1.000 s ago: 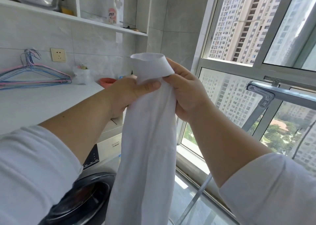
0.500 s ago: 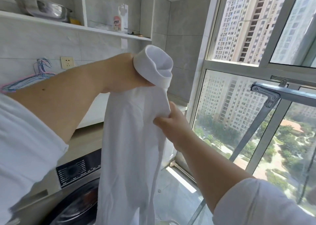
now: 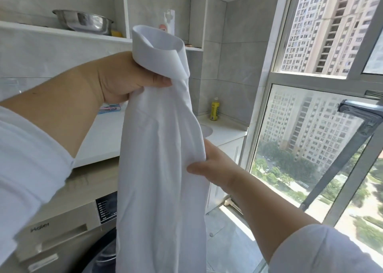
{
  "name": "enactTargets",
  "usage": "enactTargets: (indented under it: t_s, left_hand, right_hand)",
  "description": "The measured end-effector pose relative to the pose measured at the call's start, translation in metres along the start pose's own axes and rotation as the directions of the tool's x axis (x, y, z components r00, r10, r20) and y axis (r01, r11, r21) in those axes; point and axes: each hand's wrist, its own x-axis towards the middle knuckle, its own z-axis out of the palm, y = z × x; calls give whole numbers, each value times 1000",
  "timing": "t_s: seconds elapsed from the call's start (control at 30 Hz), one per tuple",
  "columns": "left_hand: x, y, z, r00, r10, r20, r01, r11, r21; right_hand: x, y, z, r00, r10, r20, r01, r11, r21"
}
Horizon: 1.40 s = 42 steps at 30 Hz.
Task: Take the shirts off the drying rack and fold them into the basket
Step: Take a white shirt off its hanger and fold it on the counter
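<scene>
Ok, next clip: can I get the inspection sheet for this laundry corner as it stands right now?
Surface: white countertop above a Haier washing machine.
Job's things: white shirt hanging in the air; no basket in view.
Clutter: steel basin on shelf, yellow bottle by the sink, hangers behind the wrist.
Hands: left hand grips the shirt under its collar; right hand pinches its edge lower down.
Cables: nothing seen.
Surroundings: tiled wall, large window, grey rack bar at right.
</scene>
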Motion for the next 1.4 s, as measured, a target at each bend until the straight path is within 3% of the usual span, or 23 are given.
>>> enactTargets:
  t_s: [0.07, 0.17, 0.23, 0.33, 0.5, 0.6, 0.67, 0.77, 0.87, 0.93, 1.0, 1.07, 1.13, 1.2, 1.27, 1.4]
  left_hand:
    - [1, -4, -7, 999, 23, -42, -25, 999, -30]
    - [-1, -10, -16, 999, 35, 3, -35, 986, -163]
    - [-3, -14, -18, 998, 54, 38, -41, 958, -284]
    - [-6, -13, -21, 994, 106, 38, -82, 914, -397]
    - [-7, -9, -23, 990, 135, 39, -106, 902, -418]
    - [-9, -10, -25, 991, 127, 33, -102, 903, -418]
    - [-12, -10, -26, 994, 107, 3, -97, 908, -407]
    - [-18, -8, -24, 990, 108, -90, -130, 945, -301]
    - [-27, -1, -21, 988, 122, -90, -143, 948, -285]
    - [-36, 4, -19, 986, 141, -87, -161, 940, -300]
    - [-44, 10, -18, 987, 143, -78, -160, 937, -310]
    - [-51, 18, -14, 981, 179, -74, -194, 924, -329]
    - [-58, 23, -11, 978, 180, -107, -206, 911, -356]
    - [-62, 23, -13, 978, 143, -150, -187, 922, -339]
    - [-65, 8, -30, 987, 44, -157, -86, 959, -269]
    - [-79, -23, -68, 969, -132, -210, 97, 981, -168]
  right_hand:
    - [1, 9, 5, 996, 31, -78, -41, 989, -140]
    - [2, 21, 4, 981, 67, -182, -80, 994, -68]
    - [1, 27, 4, 986, 96, -133, -92, 995, 41]
    - [-1, 34, 10, 994, 93, -65, -89, 994, 57]
    - [-4, 22, 24, 935, -174, -310, 145, 983, -113]
    - [-7, 24, 40, 800, -400, -448, 330, 916, -230]
    - [-7, 34, 44, 718, -469, -514, 406, 882, -238]
    - [-4, 35, 47, 701, -551, -453, 457, 834, -308]
    - [3, 36, 54, 743, -584, -326, 476, 804, -356]
    - [5, 33, 58, 838, -474, -272, 378, 862, -339]
    - [5, 29, 58, 948, -247, -202, 189, 945, -269]
    - [6, 29, 56, 999, -26, -48, 20, 992, -125]
    - [7, 28, 62, 982, 132, 138, -128, 991, -41]
    - [12, 34, 73, 942, 234, 243, -217, 972, -92]
    - [15, 36, 80, 924, 298, 240, -247, 943, -222]
    - [23, 35, 57, 940, 335, 61, -278, 860, -428]
